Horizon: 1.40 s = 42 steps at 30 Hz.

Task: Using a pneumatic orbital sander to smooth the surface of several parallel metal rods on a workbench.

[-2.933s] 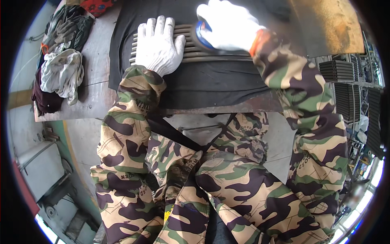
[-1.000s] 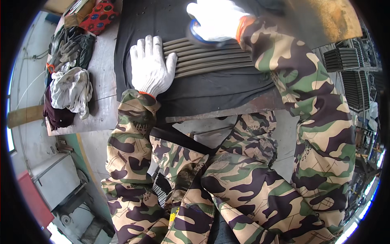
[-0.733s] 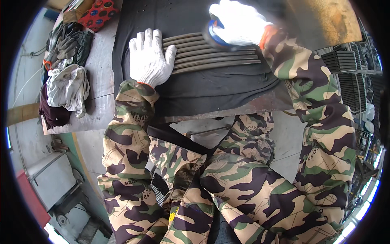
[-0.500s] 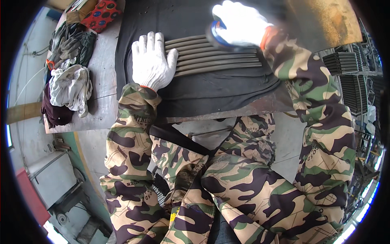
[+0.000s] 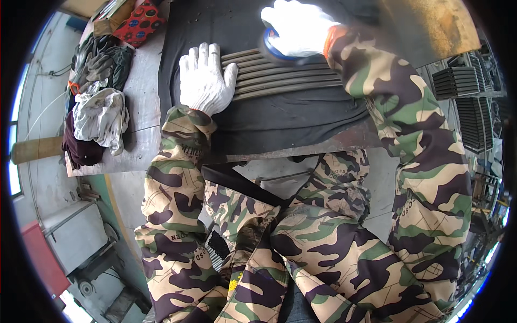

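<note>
dark rods [image 5: 285,79] are lying side by side on a black cloth [image 5: 291,121] around the middle of the bench [image 5: 142,102], running roughly along the front edge. they're long, slim and rounded, with a dull metallic sheen and thin dark gaps between them. left hand [image 5: 207,81] is in a white knit glove, open and flat, fingers a bit apart and aimed at the far edge, covering the rods' left ends. right hand [image 5: 299,29], also in a white glove with an orange cuff, is curled around a blue-rimmed tool [image 5: 276,49] over the far side of the rods. too blurry to tell if it's touching them.

best open room is the wrinkled stretch of cloth between the rods and the front edge. left of the cloth's edge there's a strip of bare grey bench, then crumpled gloves [image 5: 101,67] and a stained white rag [image 5: 99,116] by the left edge. red patterned item [image 5: 140,24] sits toward the far left corner, rust-stained board [image 5: 449,27] at the far right.
</note>
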Motion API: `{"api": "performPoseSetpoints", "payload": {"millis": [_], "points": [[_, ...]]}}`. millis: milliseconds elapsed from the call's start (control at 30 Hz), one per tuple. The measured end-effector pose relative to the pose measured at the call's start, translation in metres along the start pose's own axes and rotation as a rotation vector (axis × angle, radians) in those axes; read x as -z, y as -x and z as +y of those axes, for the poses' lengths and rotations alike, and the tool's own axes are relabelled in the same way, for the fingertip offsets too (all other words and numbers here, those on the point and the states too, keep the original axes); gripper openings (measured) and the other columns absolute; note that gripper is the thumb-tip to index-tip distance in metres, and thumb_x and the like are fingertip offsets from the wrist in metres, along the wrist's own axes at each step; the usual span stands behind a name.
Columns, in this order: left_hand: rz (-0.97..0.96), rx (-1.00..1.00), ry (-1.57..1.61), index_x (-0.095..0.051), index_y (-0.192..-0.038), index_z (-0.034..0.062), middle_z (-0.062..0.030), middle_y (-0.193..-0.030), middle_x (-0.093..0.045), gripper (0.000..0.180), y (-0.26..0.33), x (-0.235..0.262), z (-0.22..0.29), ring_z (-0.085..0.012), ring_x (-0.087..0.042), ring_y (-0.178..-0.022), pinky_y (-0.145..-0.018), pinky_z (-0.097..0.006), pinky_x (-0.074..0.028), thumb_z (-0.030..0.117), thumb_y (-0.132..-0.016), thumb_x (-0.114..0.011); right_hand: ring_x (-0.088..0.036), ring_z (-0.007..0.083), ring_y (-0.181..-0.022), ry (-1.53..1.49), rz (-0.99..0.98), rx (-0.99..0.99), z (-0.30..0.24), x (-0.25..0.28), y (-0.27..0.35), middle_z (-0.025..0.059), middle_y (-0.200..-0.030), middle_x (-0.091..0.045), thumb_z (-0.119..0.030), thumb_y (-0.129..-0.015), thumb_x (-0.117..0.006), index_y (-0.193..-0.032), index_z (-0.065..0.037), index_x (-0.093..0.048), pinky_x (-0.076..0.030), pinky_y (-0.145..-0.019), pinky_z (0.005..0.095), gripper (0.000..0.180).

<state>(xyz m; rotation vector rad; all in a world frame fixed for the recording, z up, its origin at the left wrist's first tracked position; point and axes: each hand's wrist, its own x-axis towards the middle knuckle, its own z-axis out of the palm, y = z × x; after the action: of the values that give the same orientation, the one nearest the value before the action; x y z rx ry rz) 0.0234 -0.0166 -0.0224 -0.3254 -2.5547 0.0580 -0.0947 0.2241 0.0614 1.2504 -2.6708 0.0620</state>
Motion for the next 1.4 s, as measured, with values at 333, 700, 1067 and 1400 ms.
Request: {"api": "performPoseSetpoints", "payload": {"millis": [333, 700, 1067, 1400], "points": [[0.018, 0.017, 0.048, -0.066, -0.130, -0.0050, -0.0237, -0.129, -0.067, 0.056, -0.001, 0.004, 0.000, -0.0402, -0.059, -0.119, -0.105, -0.052, -0.042, 0.040, -0.098, -0.067, -0.072, 0.0420, -0.108, 0.006, -0.073, -0.054, 0.012, 0.008, -0.002, 0.0188, -0.117, -0.069, -0.028, -0.097, -0.065, -0.124, -0.012, -0.067, -0.061, -0.089, 0.0538, 0.031], [0.022, 0.024, 0.052, -0.066, -0.129, -0.0048, -0.0251, -0.130, -0.068, 0.055, 0.002, 0.002, 0.005, -0.0401, -0.060, -0.119, -0.105, -0.052, -0.043, 0.040, -0.097, -0.068, -0.072, 0.0456, -0.100, -0.032, -0.185, -0.107, -0.004, 0.047, 0.019, 0.0249, -0.108, -0.071, -0.035, -0.096, -0.065, -0.112, -0.004, -0.070, -0.059, -0.086, 0.0559, 0.035], [0.005, -0.003, -0.021, -0.064, -0.137, -0.0065, -0.0254, -0.136, -0.068, 0.060, 0.006, -0.003, -0.003, -0.0420, -0.059, -0.124, -0.110, -0.053, -0.041, 0.040, -0.100, -0.064, -0.071, 0.0437, -0.093, -0.071, 0.010, 0.043, -0.001, 0.019, 0.024, 0.0228, -0.102, -0.069, -0.030, -0.093, -0.065, -0.108, -0.006, -0.069, -0.059, -0.079, 0.0556, 0.029], [0.011, -0.032, -0.044, -0.064, -0.135, -0.0048, -0.0239, -0.135, -0.068, 0.057, -0.005, -0.004, -0.004, -0.0413, -0.060, -0.122, -0.106, -0.052, -0.043, 0.040, -0.100, -0.065, -0.072, 0.0436, -0.096, -0.067, 0.009, 0.055, -0.014, 0.014, 0.017, 0.0230, -0.104, -0.070, -0.028, -0.092, -0.066, -0.110, -0.006, -0.069, -0.059, -0.080, 0.0559, 0.028]]}}
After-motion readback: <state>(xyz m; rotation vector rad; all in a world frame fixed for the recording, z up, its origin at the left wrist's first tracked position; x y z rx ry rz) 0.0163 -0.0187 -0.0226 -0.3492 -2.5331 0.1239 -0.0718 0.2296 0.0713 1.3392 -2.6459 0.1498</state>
